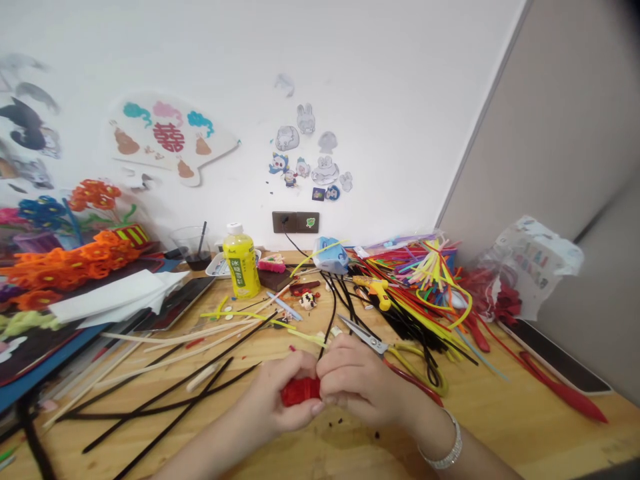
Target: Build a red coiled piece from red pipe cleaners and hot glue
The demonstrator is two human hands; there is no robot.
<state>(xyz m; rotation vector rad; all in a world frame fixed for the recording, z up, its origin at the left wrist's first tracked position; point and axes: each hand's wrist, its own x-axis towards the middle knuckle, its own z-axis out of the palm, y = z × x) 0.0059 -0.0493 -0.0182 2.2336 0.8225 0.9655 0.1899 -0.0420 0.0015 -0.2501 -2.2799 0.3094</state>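
Note:
My left hand is wrapped round a small red fuzzy piece, which looks like bent pipe cleaner. From the right, my right hand closes its fingers at the end of the same piece, and the two hands meet there. Much of the piece is hidden by the fingers, so its full shape does not show. Just beyond my right hand lie scissors with yellow and red handles, blades pointing away to the left. Several black pipe cleaners and cream ones lie left of the hands.
A yellow drink bottle stands at the back, near a clear cup. A yellow glue gun rests before a heap of coloured pipe cleaners. Orange fuzzy flowers fill the left; a phone lies right.

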